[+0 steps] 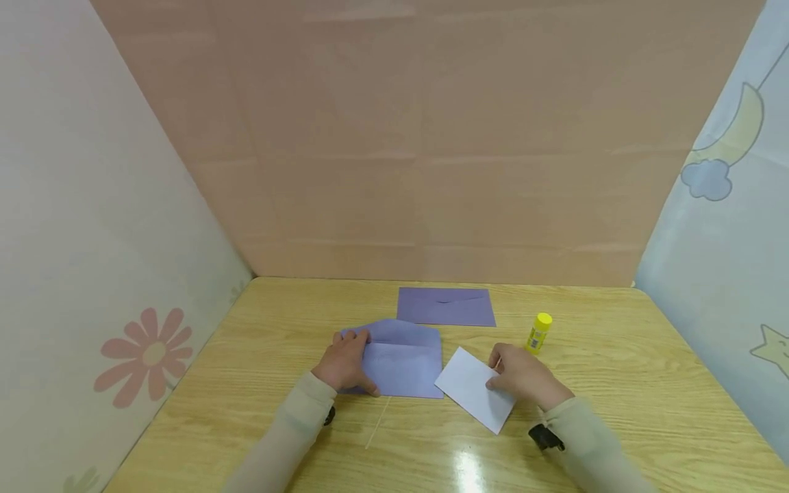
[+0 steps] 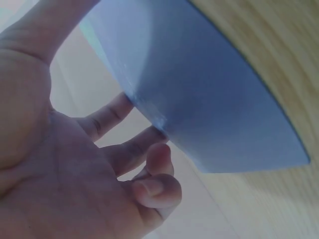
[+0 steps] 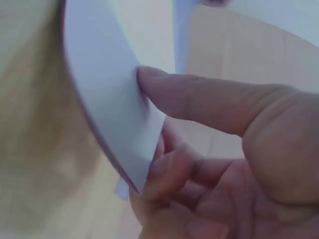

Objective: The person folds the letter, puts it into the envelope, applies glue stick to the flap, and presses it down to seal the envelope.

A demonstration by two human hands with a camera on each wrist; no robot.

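Wooden table (image 1: 629, 390) below, and the left hand (image 1: 346, 361), fingers spread, touches the lilac envelope (image 1: 403, 370) at its left; behind it, a purple envelope (image 1: 440, 311); right of it, white paper (image 1: 470, 387), pinched by the right hand (image 1: 524, 373); farther right, a glue stick (image 1: 539, 333).

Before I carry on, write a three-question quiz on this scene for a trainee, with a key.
1. Which hand pinches the white rectangular paper card?
2. True or false: the dark purple rectangular paper envelope lies farther from the person than the light purple paper envelope.
3. Where is the yellow cylindrical glue stick? a) on the card; b) on the wood-grain table, to the right of the card; c) on the dark envelope.

Key: 1. The right hand. 2. True. 3. b.
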